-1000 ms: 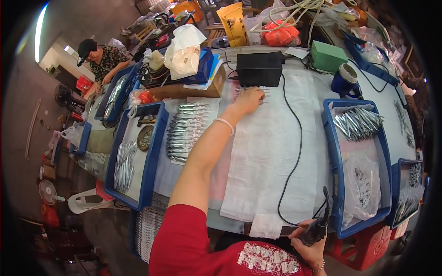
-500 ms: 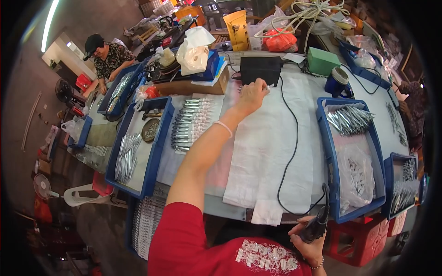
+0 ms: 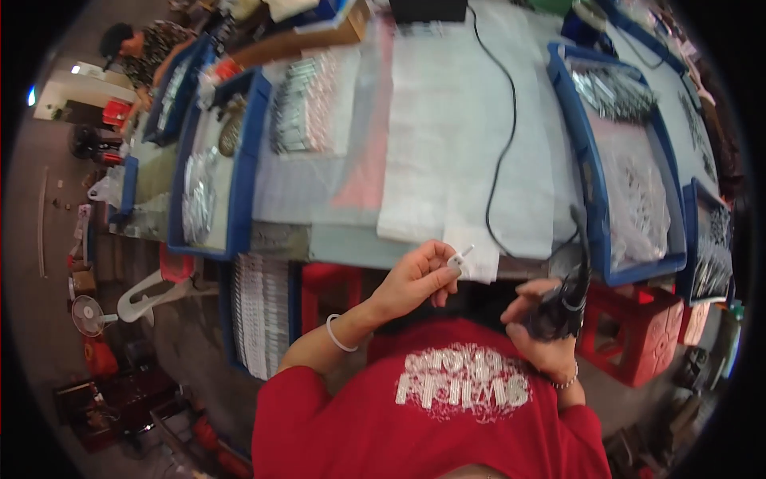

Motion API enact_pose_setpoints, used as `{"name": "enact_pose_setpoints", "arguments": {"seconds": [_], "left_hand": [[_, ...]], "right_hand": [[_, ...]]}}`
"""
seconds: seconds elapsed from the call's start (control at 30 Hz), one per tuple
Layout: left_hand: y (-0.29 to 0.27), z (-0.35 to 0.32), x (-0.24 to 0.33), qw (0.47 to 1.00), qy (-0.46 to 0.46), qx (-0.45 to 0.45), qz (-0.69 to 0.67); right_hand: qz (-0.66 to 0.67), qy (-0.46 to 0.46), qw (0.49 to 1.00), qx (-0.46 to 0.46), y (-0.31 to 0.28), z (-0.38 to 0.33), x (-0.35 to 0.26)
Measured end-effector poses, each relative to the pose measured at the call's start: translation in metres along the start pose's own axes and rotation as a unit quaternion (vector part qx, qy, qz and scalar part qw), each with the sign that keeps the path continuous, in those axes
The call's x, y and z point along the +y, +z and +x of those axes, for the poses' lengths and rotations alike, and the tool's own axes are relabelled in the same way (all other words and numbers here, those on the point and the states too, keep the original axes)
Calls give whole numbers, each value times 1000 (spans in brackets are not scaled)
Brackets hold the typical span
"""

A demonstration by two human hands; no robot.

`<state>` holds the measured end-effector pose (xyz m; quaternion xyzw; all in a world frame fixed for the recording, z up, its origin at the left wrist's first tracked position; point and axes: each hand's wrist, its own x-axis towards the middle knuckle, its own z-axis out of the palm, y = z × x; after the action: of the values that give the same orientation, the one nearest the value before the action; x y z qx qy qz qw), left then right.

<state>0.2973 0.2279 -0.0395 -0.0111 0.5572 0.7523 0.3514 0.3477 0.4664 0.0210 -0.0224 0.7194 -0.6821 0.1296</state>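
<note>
My left hand is closed in a pinch just off the table's near edge. Between its thumb and fingers is a small whitish part with a thin pin sticking out. To its right, my right hand is wrapped round a black corded power tool, which is blurred. The tool's working end cannot be made out. Its black cord runs up across the white cloth toward a black box at the far side.
A blue tray with metal parts stands left on the table. Rows of silvery parts lie beside it. Another blue tray at right holds metal pieces and a plastic bag. Red stools stand below. Another person is at far left.
My left hand has come back from beside the black box to the near edge, now with the small part in its fingers. My right hand still holds the tool. The view has tilted downward.
</note>
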Motion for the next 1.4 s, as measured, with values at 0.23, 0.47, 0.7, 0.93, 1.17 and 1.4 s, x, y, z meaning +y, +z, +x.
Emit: {"name": "enact_pose_setpoints", "arguments": {"seconds": [0.23,0.47,0.7,0.93,1.17,1.4], "left_hand": [[31,-7,-63,994,-25,-15,-102],[45,9,-90,942,-110,-20,-318],[42,21,-91,910,-123,5,-395],[42,26,-92,910,-135,25,-391],[44,23,-101,941,-87,46,-325],[52,21,-99,933,-72,75,-345]], "right_hand": [[50,66,995,64,4,-2,14],[23,84,994,71,6,-2,34],[-32,99,994,30,8,20,50],[-51,144,988,11,15,34,47],[-69,162,984,9,18,35,49],[-65,189,980,11,21,35,46]]}}
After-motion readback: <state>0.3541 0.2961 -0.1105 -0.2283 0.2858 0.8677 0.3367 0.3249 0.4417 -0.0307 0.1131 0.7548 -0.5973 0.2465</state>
